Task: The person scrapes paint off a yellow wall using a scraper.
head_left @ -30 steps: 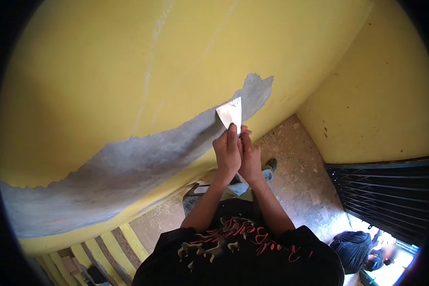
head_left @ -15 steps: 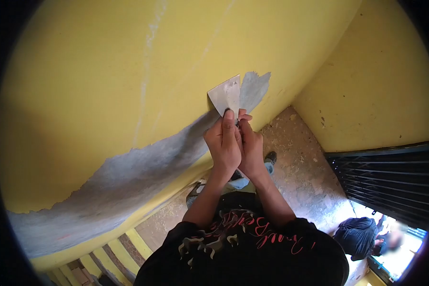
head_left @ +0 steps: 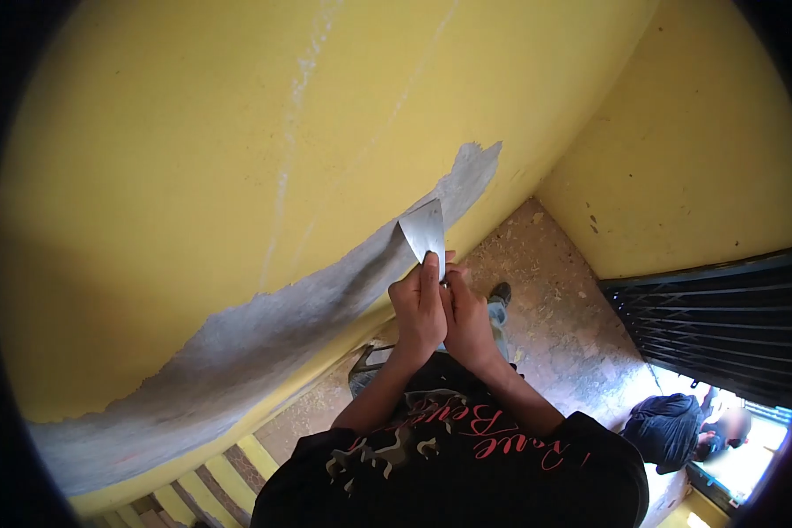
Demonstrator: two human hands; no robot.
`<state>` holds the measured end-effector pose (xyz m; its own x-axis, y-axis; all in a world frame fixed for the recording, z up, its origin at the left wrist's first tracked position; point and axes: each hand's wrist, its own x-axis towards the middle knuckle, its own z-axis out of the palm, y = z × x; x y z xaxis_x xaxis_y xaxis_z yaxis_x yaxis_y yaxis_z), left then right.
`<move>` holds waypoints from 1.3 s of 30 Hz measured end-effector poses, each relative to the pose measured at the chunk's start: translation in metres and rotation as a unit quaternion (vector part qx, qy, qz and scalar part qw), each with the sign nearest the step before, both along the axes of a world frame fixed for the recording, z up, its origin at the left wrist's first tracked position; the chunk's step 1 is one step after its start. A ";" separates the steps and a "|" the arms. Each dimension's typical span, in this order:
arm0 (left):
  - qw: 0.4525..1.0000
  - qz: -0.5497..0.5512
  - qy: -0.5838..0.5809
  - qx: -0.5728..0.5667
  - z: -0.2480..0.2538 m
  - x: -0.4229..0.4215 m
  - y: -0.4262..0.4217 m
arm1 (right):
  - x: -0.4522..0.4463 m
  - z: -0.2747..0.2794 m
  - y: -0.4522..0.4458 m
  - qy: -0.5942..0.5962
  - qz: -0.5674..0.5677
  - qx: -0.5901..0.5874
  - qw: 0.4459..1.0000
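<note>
A scraper (head_left: pixel 425 231) with a wide, flat metal blade lies over the grey bare strip (head_left: pixel 352 278) on the yellow wall (head_left: pixel 185 167). My left hand (head_left: pixel 419 310) grips it low down, thumb stretched along the base of the blade. Closed around the handle from the other side is my right hand (head_left: pixel 469 324), pressed against the left. The fingers hide most of the handle. Yellow paint with a ragged border surrounds the grey strip, which narrows to a jagged tip above the blade.
Paint flakes dot the floor (head_left: pixel 537 290) below. A dark folding metal gate (head_left: pixel 722 326) stands at the right, with a person in dark clothes (head_left: pixel 664 431) near it. Yellow bars (head_left: pixel 211 493) run along the lower left.
Both hands have drawn the scraper down toward my body, away from the upper yellow paint. The grey strip now shows unbroken up to its tip, where the blade covered part of the wall.
</note>
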<state>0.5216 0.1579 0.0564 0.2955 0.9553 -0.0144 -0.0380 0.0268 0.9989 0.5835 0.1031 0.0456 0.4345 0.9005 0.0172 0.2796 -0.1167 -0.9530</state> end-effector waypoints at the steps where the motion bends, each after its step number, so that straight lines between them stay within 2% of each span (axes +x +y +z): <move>1: 1.000 -0.004 0.003 -0.002 -0.001 0.001 0.006 | 0.001 0.001 0.006 0.003 -0.004 -0.002 1.000; 3: 0.999 0.027 0.007 0.034 -0.004 0.008 0.019 | 0.006 0.002 0.021 0.005 0.007 0.008 1.000; 7: 0.999 0.012 0.014 0.028 0.006 -0.003 0.004 | -0.007 -0.001 0.006 0.004 -0.007 0.001 1.000; 9: 0.996 0.024 0.049 0.074 0.018 0.003 0.015 | -0.002 0.010 0.021 0.016 -0.021 0.080 0.996; 10: 0.998 -0.003 0.046 0.046 0.037 0.003 0.021 | -0.003 0.016 0.020 0.015 -0.020 0.078 0.997; 12: 0.996 0.013 0.054 0.068 0.045 0.004 0.018 | -0.005 0.026 0.023 0.056 -0.054 0.100 0.992; 13: 0.996 0.013 0.051 0.078 0.033 0.004 0.018 | -0.007 0.016 0.017 0.040 -0.045 0.049 0.997; 14: 0.996 0.014 0.052 0.070 0.007 -0.001 0.012 | -0.011 0.006 0.012 0.041 -0.047 0.054 0.997; 16: 0.997 0.012 0.054 0.055 0.003 -0.004 0.012 | -0.014 -0.003 0.006 0.025 -0.021 -0.023 0.999; 18: 0.995 -0.019 0.091 0.034 0.015 -0.009 0.010 | -0.015 0.002 0.001 0.046 -0.025 -0.052 0.997; 20: 0.996 -0.031 0.079 0.017 0.022 -0.007 0.014 | -0.010 0.011 0.008 0.058 -0.033 0.005 0.998; 24: 0.996 -0.033 0.075 0.037 0.012 -0.008 0.011 | -0.013 0.006 0.005 0.034 -0.058 -0.005 0.998; 26: 0.997 -0.023 0.069 0.040 0.017 -0.005 0.014 | -0.008 0.014 0.012 0.038 -0.049 0.044 0.997; 29: 0.995 -0.040 0.081 0.049 0.040 0.002 0.023 | -0.007 0.020 0.018 0.065 -0.070 0.027 0.995; 32: 0.996 -0.024 0.041 0.071 0.001 -0.006 0.011 | -0.007 0.008 0.003 0.001 -0.043 0.037 0.998; 34: 0.996 -0.005 0.054 0.074 0.014 -0.001 0.016 | -0.004 0.010 0.009 0.005 -0.048 0.045 0.998; 36: 0.997 -0.046 0.049 0.023 0.036 0.003 0.026 | 0.000 0.033 0.018 0.101 -0.047 -0.003 0.994; 37: 0.995 -0.050 0.073 0.056 0.038 0.001 0.024 | -0.004 0.024 0.016 0.077 -0.068 0.043 0.994; 39: 0.994 -0.036 0.071 0.079 0.024 -0.002 0.017 | -0.003 0.019 0.007 0.056 -0.053 0.046 0.996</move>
<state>0.5200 0.1749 0.0805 0.3689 0.9253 0.0875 0.1003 -0.1332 0.9860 0.5805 0.1102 0.0647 0.5304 0.8465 0.0446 0.1624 -0.0498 -0.9855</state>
